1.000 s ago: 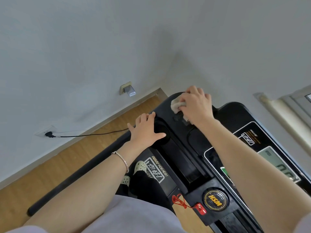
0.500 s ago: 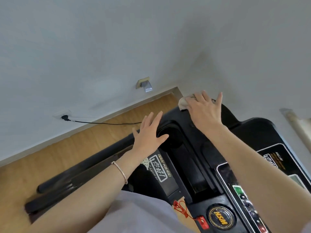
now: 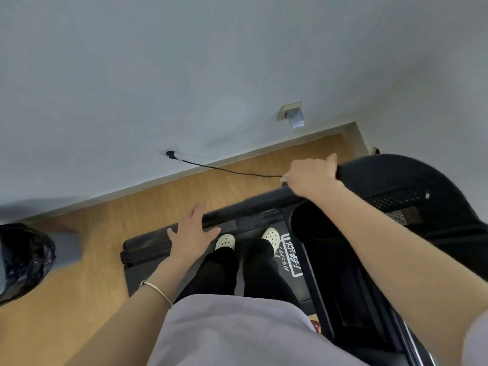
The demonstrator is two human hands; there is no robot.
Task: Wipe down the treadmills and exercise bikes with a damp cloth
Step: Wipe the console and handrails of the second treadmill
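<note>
Head view looks steeply down on a black treadmill (image 3: 412,180), which fills the lower right of the frame, with the person standing on its deck in pale perforated shoes (image 3: 225,241). The step in hand is judged to be wiping the left handrail (image 3: 243,210), a dark bar that runs from the console towards the deck end. The right hand (image 3: 311,175) lies across the upper end of this bar, just beside the round cup holder (image 3: 311,220). Its grip is curled over the far side of the rail, thumb raised towards the console. The cloth is not visible; it may sit beneath this palm, but that cannot be confirmed. The right forearm reaches diagonally from the lower right, with the wrist bent down. The left hand (image 3: 192,235) is lower along the same bar, its grip spread wide with the fingers straight and holding nothing. Whether it touches the rail or hovers above it cannot be told. A thin bracelet (image 3: 155,287) circles that wrist. The next move is judged to call for a steady draw of the right hand down the rail, pressure held even, with the left hand cleared from its path. A black bag (image 3: 23,257) stands on the wooden floor (image 3: 92,233), well apart.
</note>
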